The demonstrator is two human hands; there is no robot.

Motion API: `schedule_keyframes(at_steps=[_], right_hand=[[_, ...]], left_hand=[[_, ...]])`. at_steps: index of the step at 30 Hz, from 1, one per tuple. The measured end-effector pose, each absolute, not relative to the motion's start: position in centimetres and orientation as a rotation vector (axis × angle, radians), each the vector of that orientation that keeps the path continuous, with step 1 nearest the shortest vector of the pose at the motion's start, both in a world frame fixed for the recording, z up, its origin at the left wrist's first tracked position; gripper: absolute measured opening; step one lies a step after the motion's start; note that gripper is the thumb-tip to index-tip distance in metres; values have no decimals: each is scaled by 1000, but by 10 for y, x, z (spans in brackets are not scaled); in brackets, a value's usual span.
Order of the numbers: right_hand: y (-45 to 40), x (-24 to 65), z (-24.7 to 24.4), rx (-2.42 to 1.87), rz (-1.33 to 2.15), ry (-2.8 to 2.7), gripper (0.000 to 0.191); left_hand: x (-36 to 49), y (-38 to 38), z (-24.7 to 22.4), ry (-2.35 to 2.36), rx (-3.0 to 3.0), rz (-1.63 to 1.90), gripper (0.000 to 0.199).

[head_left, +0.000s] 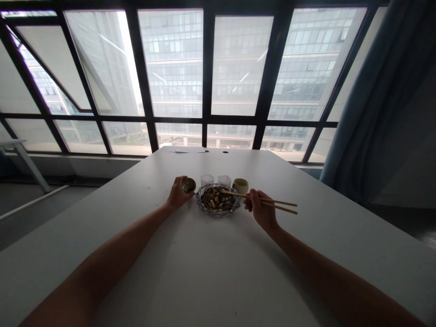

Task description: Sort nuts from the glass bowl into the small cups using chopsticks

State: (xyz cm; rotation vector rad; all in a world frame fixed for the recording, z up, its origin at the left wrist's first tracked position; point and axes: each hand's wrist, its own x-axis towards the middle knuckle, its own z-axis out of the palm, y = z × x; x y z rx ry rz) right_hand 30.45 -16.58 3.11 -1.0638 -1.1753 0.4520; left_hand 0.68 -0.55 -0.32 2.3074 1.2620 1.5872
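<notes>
My left hand (177, 194) is closed around a small greenish cup (189, 185), tilted so its dark opening faces the bowl. In my right hand (259, 210) is a pair of wooden chopsticks (281, 205); their tips reach over the contents of a clear glass bowl (218, 213) with a wavy rim. Peanuts in shells (215, 200) lie in the bowl among small dark pieces that look like seeds. Whether the chopstick tips grip anything is too small to tell. A second greenish cup (241, 185) stands just behind my right hand, at the bowl's right.
Two clear cups (207, 180) stand behind the bowl, side by side. All this is on a long white table (204, 272). Paper-like white sheets (185, 149) lie at its far end, before large windows (170, 63). A dark blue curtain (368, 100) hangs at the right.
</notes>
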Motion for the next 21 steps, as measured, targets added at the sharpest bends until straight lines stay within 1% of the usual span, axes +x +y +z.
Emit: schedule_keyframes(at_steps=[4, 7, 9, 12, 16, 18, 21], right_hand=[[-180, 303, 33, -1009, 100, -1621, 40], [-185, 302, 34, -959, 2, -1756, 38], [-183, 302, 34, -975, 37, -1730, 39], [-177, 300, 32, -1028, 228, -1486, 42], [-167, 298, 32, -1033, 464, -1160, 53], [-164, 298, 33, -1032, 509, -1084, 56], [-161, 300, 34, -1040, 537, -1034, 56]], left_hand=[[9, -8, -3, 1093, 2430, 1678, 63], [9, -9, -2, 1052, 2457, 1687, 62], [9, -9, -3, 1116, 2427, 1659, 63], [9, -9, -2, 1290, 2314, 1590, 65], [8, -7, 0, 1476, 2103, 1470, 69], [6, -6, 2, 1515, 2020, 1378, 71], [3, -4, 9, 1544, 1965, 1211, 81]])
